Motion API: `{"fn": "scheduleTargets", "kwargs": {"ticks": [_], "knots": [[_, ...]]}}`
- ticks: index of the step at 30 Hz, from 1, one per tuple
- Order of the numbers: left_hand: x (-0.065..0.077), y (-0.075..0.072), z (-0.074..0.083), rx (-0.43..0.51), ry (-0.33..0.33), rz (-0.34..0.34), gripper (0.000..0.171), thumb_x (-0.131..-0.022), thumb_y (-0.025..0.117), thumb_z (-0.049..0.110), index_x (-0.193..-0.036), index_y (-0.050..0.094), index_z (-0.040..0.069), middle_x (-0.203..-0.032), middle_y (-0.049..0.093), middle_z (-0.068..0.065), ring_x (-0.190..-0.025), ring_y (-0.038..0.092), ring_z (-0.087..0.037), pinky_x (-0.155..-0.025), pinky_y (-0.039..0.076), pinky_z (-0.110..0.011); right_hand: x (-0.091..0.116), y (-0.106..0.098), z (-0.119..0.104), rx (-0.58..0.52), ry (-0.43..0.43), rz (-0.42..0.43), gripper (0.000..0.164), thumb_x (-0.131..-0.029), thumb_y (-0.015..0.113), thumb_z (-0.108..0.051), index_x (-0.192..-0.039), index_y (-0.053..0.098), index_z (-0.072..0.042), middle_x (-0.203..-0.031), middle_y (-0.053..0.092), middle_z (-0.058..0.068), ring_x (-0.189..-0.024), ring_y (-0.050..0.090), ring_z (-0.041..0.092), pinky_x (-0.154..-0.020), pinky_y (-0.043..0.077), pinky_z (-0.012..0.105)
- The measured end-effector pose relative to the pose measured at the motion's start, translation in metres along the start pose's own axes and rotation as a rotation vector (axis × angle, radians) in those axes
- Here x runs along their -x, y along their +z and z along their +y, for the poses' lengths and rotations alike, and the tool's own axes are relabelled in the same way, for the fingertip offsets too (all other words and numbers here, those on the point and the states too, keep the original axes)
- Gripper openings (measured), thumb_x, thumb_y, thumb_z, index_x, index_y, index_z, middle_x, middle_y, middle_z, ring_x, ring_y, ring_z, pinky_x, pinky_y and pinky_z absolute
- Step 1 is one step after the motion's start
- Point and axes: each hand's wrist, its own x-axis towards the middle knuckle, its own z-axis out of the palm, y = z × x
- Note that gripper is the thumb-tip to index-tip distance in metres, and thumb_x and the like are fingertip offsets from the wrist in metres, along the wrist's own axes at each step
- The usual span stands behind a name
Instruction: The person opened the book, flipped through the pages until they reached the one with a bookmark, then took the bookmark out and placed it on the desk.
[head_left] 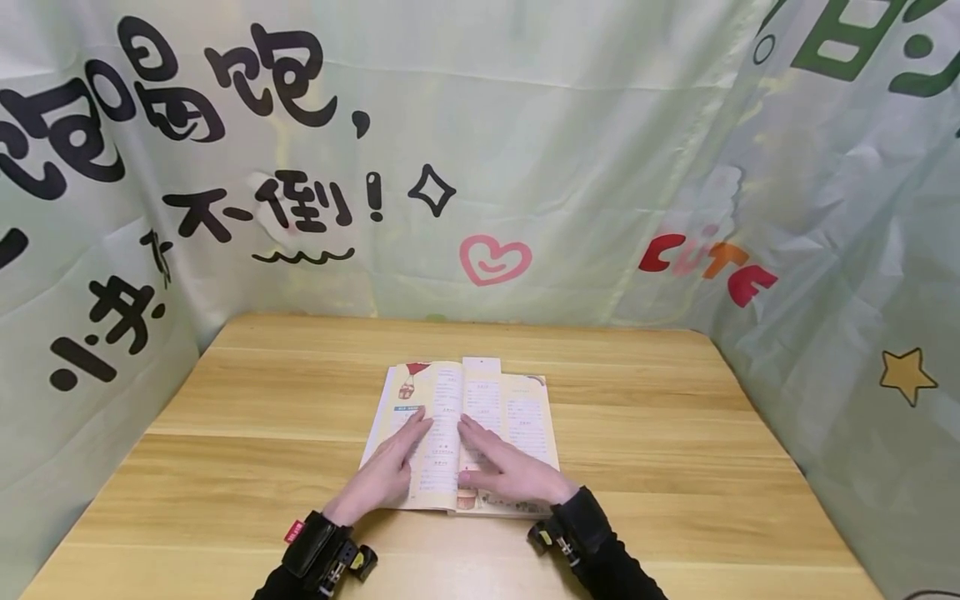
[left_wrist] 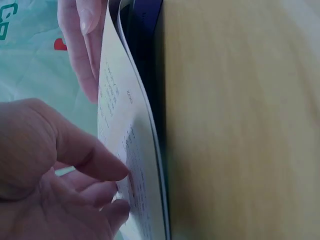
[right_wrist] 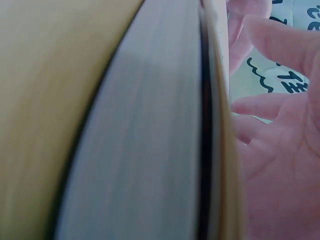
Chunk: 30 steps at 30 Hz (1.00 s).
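Note:
An open book [head_left: 442, 454] lies on the wooden table, with print and small pictures on its pages. A pale bookmark [head_left: 482, 365] lies along the right page near the fold, its top end past the page edge. My left hand [head_left: 386, 468] rests on the left page, fingers extended toward the fold. On the right side, my right hand [head_left: 517, 471] lies over the page with straight fingers near the fold and the thumb apart. The left wrist view has the page [left_wrist: 135, 150] under the left fingertips. The thick page block [right_wrist: 135, 130] fills the right wrist view.
The wooden table [head_left: 660, 467] extends around the book on all sides. Behind and beside it hangs a pale printed cloth [head_left: 585, 167] with lettering, a heart and a star. Each wrist wears a black strap with a small camera [head_left: 363, 562]. A dark cable [head_left: 930, 593] shows at the lower right corner.

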Motion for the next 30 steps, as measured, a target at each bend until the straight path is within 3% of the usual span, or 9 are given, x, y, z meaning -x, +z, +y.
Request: {"fn": "scheduleTargets", "kwargs": {"ticks": [8, 14, 24, 30], "knots": [[0.004, -0.002, 0.007, -0.056, 0.159, -0.183, 0.064, -0.083, 0.055, -0.013, -0.144, 0.036, -0.005, -0.154, 0.025, -0.021, -0.14, 0.022, -0.033, -0.113, 0.023, -0.053, 0.015, -0.01, 0.006, 0.067, -0.039, -0.017, 0.073, -0.094, 0.059, -0.031, -0.147, 0.027, 0.007, -0.154, 0.023, 0.025, -0.141, 0.017, 0.033, -0.116, 0.016, 0.053], [0.005, 0.0, 0.017, -0.151, 0.22, -0.221, 0.066, -0.078, 0.045, -0.021, -0.142, 0.042, -0.004, -0.152, 0.032, -0.017, -0.14, 0.024, -0.029, -0.114, 0.023, -0.051, 0.025, -0.018, 0.007, 0.111, -0.041, -0.064, 0.075, -0.087, 0.067, -0.031, -0.144, 0.036, 0.006, -0.154, 0.024, 0.024, -0.141, 0.017, 0.034, -0.115, 0.016, 0.055], [0.005, 0.008, 0.03, -0.221, 0.188, -0.229, 0.054, -0.088, 0.046, -0.001, -0.142, 0.042, -0.004, -0.151, 0.035, -0.016, -0.14, 0.025, -0.026, -0.115, 0.026, -0.045, 0.04, -0.021, -0.003, 0.241, 0.047, -0.112, 0.092, -0.072, 0.078, -0.039, -0.145, 0.038, 0.001, -0.155, 0.022, 0.019, -0.141, 0.015, 0.035, -0.114, 0.019, 0.056], [0.006, 0.012, 0.036, -0.235, 0.166, -0.194, 0.055, -0.094, 0.056, 0.026, -0.138, 0.047, -0.006, -0.149, 0.038, -0.017, -0.139, 0.027, -0.027, -0.114, 0.026, -0.049, 0.039, -0.02, -0.007, 0.359, 0.055, -0.086, 0.089, -0.069, 0.08, -0.039, -0.14, 0.045, 0.002, -0.151, 0.03, 0.023, -0.139, 0.023, 0.036, -0.113, 0.023, 0.054]]}}
